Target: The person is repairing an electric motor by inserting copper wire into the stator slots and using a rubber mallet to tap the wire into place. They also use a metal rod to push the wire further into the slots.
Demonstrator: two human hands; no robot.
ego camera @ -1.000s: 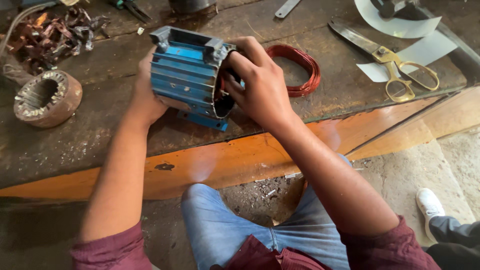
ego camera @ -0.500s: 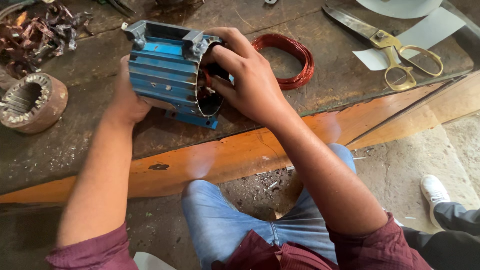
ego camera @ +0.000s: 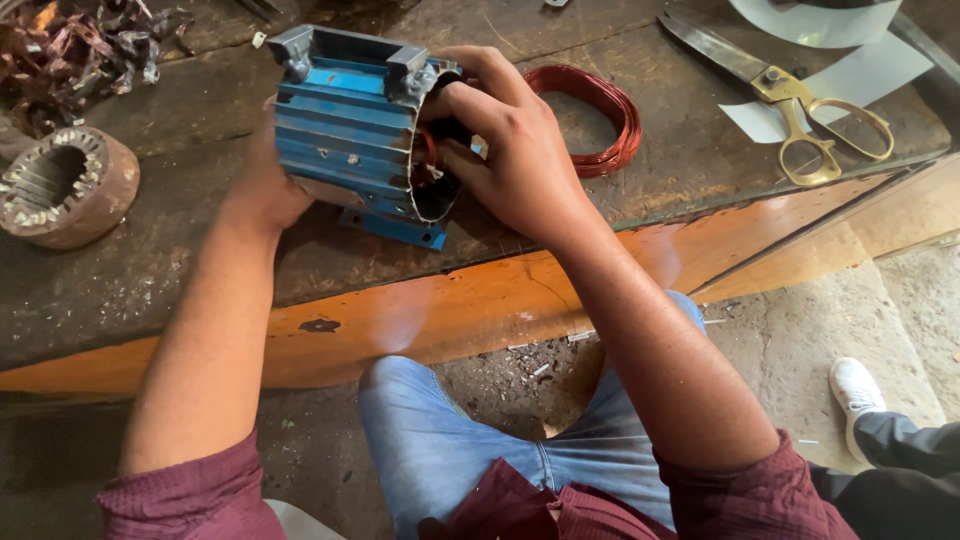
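Left hand: braces the far side of the blue motor housing.
Right hand: fingers reach into its open end.
Nearby: red wire coil, scissors, rusty stator core on the workbench.

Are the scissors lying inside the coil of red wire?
No, the scissors lie apart from the coil of red wire, over by the white paper on the workbench.

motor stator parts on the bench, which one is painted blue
The finned motor housing gripped between the left hand and right hand is blue. The other, a rusty brown stator core, lies untouched at the bench's left.
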